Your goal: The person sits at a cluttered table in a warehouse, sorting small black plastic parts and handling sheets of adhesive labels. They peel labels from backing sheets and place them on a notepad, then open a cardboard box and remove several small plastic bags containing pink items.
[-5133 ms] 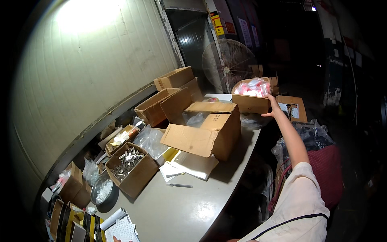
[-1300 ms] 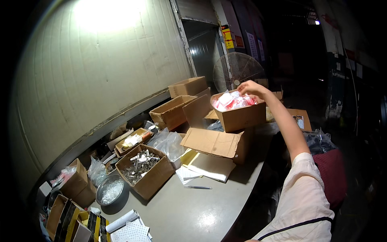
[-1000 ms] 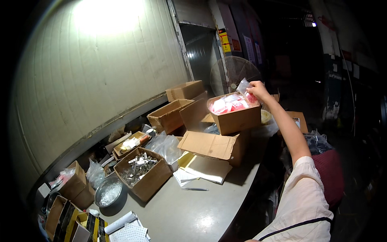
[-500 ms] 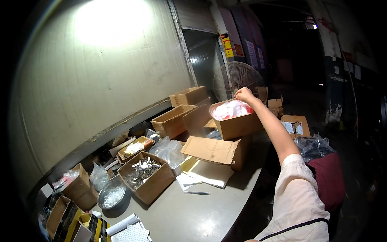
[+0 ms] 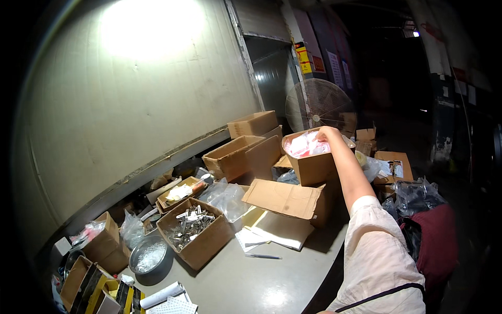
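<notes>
My right arm stretches forward over the table, and my right hand (image 5: pixel 327 134) dips over the right rim of a tall cardboard box (image 5: pixel 315 168). Pink and white plastic bags (image 5: pixel 301 144) fill that box to the top. My bent fingers are closed among the bags; their tips are hidden, and I cannot make out what they grip. Below the tall box stands another cardboard box (image 5: pixel 327 201) with its flap (image 5: pixel 282 198) folded out toward the table. My left hand is out of view.
On the grey table (image 5: pixel 238 285) stand a box of small metal parts (image 5: pixel 201 246), a bowl of clear pieces (image 5: pixel 151 279), papers (image 5: pixel 285 228), a pen (image 5: pixel 263 256) and a notepad (image 5: pixel 164 294). Empty cartons (image 5: pixel 235 165) line the wall. Behind stands a large fan (image 5: pixel 319 102); a dark red cloth (image 5: pixel 436 238) is at right.
My right hand has moved from above the tall box's far rim down into the plastic bags. The view has shifted slightly, so the scene sits further right.
</notes>
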A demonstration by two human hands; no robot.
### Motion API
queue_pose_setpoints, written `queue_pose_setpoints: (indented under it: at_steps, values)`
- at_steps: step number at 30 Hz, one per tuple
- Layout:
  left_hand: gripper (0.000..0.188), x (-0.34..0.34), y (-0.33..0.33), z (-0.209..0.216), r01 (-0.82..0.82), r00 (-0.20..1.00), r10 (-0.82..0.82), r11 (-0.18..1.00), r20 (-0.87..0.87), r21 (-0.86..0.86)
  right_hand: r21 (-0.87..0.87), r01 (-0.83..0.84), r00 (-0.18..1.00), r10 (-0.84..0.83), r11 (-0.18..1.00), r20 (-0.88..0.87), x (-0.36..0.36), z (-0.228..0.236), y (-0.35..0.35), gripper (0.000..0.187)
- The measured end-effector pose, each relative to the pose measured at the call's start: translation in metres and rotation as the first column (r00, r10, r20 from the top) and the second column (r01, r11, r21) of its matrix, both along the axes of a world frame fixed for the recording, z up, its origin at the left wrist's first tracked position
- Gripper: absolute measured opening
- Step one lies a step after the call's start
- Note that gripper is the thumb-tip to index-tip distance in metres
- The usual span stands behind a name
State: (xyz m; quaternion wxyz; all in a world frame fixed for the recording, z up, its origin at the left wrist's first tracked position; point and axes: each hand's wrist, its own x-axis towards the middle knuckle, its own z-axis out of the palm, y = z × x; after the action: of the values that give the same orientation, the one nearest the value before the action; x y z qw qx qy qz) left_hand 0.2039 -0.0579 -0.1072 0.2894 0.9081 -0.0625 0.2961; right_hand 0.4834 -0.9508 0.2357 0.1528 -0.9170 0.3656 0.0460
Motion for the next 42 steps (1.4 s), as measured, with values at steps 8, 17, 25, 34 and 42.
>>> queue_pose_setpoints:
  at_steps: [8,17,25,34,42]
  values:
    - [0.039,0.028,0.029,-0.031,0.084,0.901,-0.273,0.872,0.337,0.482,0.076,-0.067,0.390,-0.044,0.995,0.920,-0.043,0.006,-0.008,0.029]
    - [0.042,-0.001,-0.002,0.004,0.028,0.998,-0.036,0.986,0.043,0.167,-0.128,-0.373,-0.317,0.004,0.919,0.948,-0.035,0.017,-0.005,0.028]
    - [0.039,0.010,-0.016,0.005,0.018,0.999,-0.024,0.991,0.044,0.130,-0.142,-0.463,-0.523,-0.140,0.875,0.841,-0.063,0.036,-0.044,0.030]
    - [0.033,0.009,-0.027,0.005,0.020,0.952,-0.054,0.993,0.302,0.112,0.283,-0.597,0.062,-0.309,0.751,0.949,-0.087,0.031,-0.026,0.012]
    - [0.040,0.000,-0.010,-0.001,-0.003,0.994,-0.011,0.991,0.105,0.134,-0.249,-0.103,0.759,0.238,0.963,0.605,-0.087,0.035,0.002,0.033]
